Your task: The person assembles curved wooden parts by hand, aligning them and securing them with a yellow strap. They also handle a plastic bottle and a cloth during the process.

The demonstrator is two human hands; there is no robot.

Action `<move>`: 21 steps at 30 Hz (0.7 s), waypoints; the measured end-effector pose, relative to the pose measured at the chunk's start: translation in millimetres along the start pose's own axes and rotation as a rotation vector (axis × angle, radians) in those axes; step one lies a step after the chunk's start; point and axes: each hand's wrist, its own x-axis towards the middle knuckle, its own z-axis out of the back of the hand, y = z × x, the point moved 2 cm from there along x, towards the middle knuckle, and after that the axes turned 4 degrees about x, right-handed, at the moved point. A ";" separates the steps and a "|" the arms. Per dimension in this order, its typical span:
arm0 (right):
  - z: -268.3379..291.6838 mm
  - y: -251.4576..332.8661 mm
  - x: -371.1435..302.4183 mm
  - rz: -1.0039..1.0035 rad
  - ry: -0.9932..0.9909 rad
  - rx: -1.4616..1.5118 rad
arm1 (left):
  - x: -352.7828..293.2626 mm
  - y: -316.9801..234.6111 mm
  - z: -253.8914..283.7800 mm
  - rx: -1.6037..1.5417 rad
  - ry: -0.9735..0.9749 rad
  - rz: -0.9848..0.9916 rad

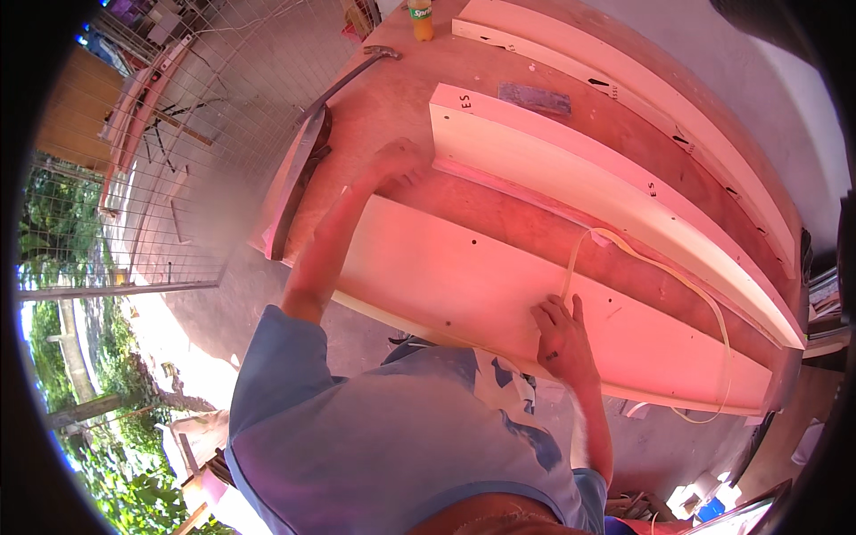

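A long pale board [517,272] with several small dark holes lies in front of me on the table. My right hand [560,343] rests on it near the near edge, fingers curled on a thin, pale flexible strip [719,312]. From that hand the strip rises, loops to the right over the board and hangs past its near edge. At the board's far left corner is my left hand [399,165], its fingers bent and blurred. Whether they hold anything cannot be made out.
A board [580,178] stands on edge behind, with another long board [624,98] farther back. Between them lies a dark flat block [535,98]. A hammer [357,71] and a bottle of orange liquid [421,22] sit at the far left. Wire fencing [223,80] stands left.
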 end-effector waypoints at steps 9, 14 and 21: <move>2.4 10.0 28.0 0.046 -0.077 0.126 | 128.7 -63.3 123.3 0.155 -0.769 -0.433; 2.5 16.2 33.2 0.165 0.025 0.180 | 206.4 -116.3 148.6 0.165 -0.943 -0.394; 0.8 41.9 36.2 0.135 0.078 0.252 | 268.4 -148.5 169.0 -0.002 -0.827 -0.435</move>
